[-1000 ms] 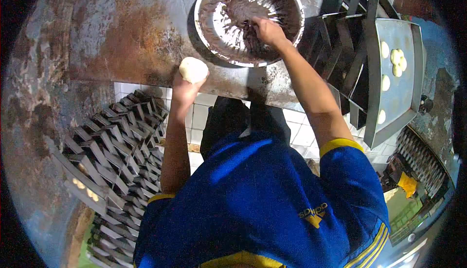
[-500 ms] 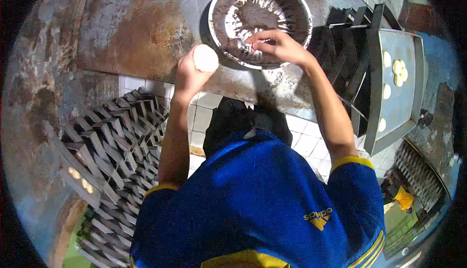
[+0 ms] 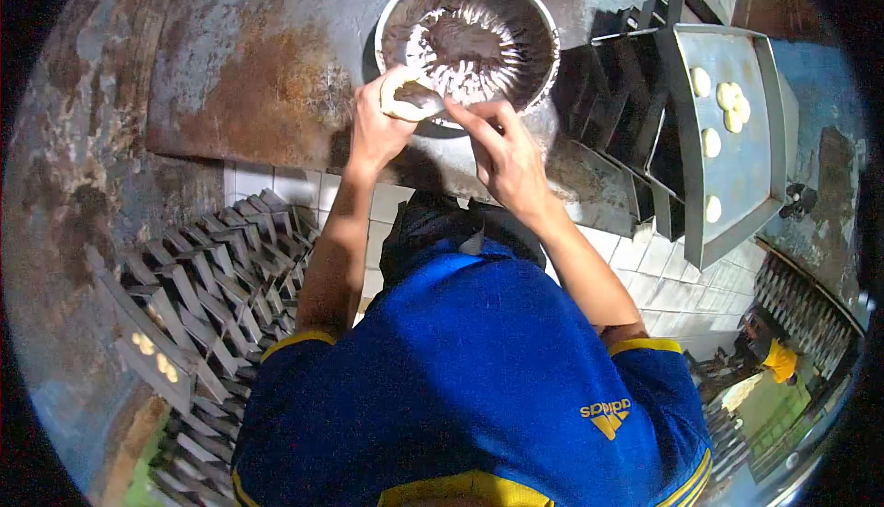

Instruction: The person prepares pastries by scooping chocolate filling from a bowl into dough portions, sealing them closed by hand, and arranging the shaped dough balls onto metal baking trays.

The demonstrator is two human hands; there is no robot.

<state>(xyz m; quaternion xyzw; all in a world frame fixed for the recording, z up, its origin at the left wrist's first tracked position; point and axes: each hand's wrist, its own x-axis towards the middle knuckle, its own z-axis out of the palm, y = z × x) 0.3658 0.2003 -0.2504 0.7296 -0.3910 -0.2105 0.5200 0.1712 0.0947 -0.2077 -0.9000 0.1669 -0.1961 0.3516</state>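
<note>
A round of pale dough (image 3: pixel 389 102) sits in my left hand (image 3: pixel 376 134), whose fingers curl around it. Dark brown filling (image 3: pixel 416 94) lies in the dough's hollow. My right hand (image 3: pixel 512 159) pinches a small metal spatula (image 3: pixel 435 104), its exact shape partly hidden, with the tip against the filling at the dough's right side. Just beyond both hands stands a wide metal bowl (image 3: pixel 550 23). Dark paste (image 3: pixel 465 42) covers its bottom and smears its walls, with bare shiny streaks around the middle.
To the right, a stack of metal trays (image 3: pixel 686 148) bears several pale dough pieces (image 3: pixel 712 142) on its top tray. More stacked trays (image 3: pixel 198 268) stand at lower left, some dough pieces (image 3: pixel 155 356) on one. The worn tabletop (image 3: pixel 267 65) stretches left of the bowl.
My right hand has moved from inside the bowl toward the dough, bringing the spatula to it. Dark filling now shows in the dough, which my left hand has tilted.
</note>
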